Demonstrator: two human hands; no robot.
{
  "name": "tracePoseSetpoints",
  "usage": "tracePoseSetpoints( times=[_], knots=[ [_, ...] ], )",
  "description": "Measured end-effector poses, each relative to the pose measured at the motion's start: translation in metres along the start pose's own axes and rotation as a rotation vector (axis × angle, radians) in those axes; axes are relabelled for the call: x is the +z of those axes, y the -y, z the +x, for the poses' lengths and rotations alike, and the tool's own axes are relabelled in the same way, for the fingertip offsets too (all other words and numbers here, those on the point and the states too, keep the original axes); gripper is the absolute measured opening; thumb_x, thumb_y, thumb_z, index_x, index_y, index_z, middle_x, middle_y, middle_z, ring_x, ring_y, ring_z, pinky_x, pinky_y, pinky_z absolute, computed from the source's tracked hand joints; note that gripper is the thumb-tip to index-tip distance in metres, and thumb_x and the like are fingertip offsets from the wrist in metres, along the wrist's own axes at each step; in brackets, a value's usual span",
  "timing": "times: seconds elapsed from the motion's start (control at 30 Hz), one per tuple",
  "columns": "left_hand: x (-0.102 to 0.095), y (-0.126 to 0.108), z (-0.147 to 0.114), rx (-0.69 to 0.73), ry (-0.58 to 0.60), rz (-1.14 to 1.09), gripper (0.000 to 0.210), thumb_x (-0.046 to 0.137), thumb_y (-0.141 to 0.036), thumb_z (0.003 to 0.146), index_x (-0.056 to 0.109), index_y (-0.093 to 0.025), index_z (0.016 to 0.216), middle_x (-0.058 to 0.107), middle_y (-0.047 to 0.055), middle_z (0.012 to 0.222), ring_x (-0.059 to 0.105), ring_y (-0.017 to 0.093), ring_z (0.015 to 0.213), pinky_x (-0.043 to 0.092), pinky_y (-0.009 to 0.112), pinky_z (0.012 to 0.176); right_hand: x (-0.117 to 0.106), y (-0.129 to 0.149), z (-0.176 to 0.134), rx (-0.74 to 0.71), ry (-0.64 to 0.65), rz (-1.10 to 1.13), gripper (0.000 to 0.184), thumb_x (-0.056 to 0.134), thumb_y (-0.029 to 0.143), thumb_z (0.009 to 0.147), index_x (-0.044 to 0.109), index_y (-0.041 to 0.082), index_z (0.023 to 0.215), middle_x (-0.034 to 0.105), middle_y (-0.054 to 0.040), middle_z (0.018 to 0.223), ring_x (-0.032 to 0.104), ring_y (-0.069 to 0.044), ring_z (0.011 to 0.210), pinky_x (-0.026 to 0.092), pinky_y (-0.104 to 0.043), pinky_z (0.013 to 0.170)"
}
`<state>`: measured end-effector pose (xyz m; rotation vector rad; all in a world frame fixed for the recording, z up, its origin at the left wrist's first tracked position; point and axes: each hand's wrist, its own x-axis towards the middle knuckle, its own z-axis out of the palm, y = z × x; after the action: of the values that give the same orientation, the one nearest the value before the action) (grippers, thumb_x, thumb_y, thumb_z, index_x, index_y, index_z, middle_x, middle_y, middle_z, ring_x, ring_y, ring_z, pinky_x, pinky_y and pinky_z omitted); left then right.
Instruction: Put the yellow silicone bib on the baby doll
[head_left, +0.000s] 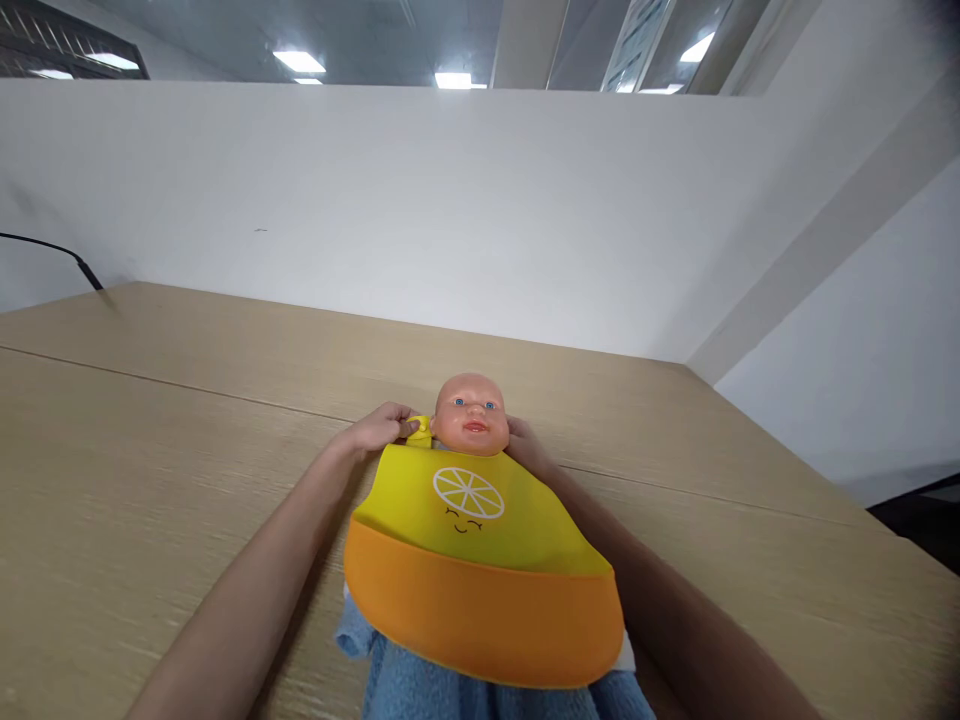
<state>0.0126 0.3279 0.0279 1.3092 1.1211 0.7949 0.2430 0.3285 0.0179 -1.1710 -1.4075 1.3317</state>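
A baby doll (471, 405) lies face up on the table, dressed in blue fuzzy clothing (450, 690). Over its chest spreads a yellow bib (405, 490) with an orange catch pocket (480, 610) and a printed lemon slice. Left of the doll's head, my left hand (382, 427) pinches the end of the bib's yellow neck strap (421, 432), where a round button shows. My right hand (526, 445) is at the other side of the doll's head and neck. Its fingers are hidden behind the head, so what they hold cannot be made out.
The wooden table (150, 480) has a seam running across it. Behind it stands a white wall panel (450, 210), with another white wall (862, 350) on the right. A black cable (82, 265) reaches the table's back left. A dark object (922, 515) is at the right edge.
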Motion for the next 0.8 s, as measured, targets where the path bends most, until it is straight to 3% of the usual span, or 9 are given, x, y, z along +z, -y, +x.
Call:
tracePoseSetpoints(
  times=[0.27,0.47,0.6,0.8],
  knots=[
    [0.008,-0.009,-0.009,-0.063,-0.052,-0.112,0.022,0.069,-0.034,0.064,0.058,-0.016,0.063,0.048,-0.004,0.05,0.038,0.008,0.043,0.029,0.021,0.045,-0.003,-0.001,0.003,-0.045,0.017,-0.062,0.034,0.064,0.036,0.063,0.07,0.015,0.089,0.069,-0.01,0.106,0.061,-0.03,0.102,0.051,-0.037,0.084],
    [0.01,-0.021,-0.017,-0.094,0.063,-0.115,0.02,0.067,-0.033,0.066,0.06,-0.014,0.061,0.05,-0.003,0.051,0.04,0.009,0.043,0.03,0.024,0.045,-0.001,-0.002,0.001,-0.045,0.022,-0.027,0.037,0.063,0.037,0.065,0.07,0.014,0.092,0.071,-0.0092,0.098,0.065,-0.028,0.092,0.053,-0.035,0.075],
    [0.006,-0.016,-0.011,-0.054,0.044,-0.059,0.02,0.068,-0.033,0.064,0.063,-0.014,0.062,0.051,-0.003,0.052,0.041,0.009,0.046,0.029,0.023,0.047,-0.004,-0.006,0.005,-0.075,0.017,-0.075,0.039,0.062,0.039,0.066,0.07,0.015,0.095,0.07,-0.0081,0.102,0.063,-0.029,0.096,0.052,-0.034,0.077],
    [-0.003,-0.009,-0.007,-0.014,0.109,0.049,0.03,0.068,-0.042,0.065,0.06,-0.014,0.06,0.05,-0.003,0.053,0.041,0.009,0.048,0.029,0.024,0.049,-0.005,-0.007,0.007,-0.08,0.045,-0.097,0.041,0.062,0.04,0.066,0.069,0.014,0.097,0.069,-0.0095,0.105,0.062,-0.031,0.101,0.051,-0.038,0.081]
  ],
)
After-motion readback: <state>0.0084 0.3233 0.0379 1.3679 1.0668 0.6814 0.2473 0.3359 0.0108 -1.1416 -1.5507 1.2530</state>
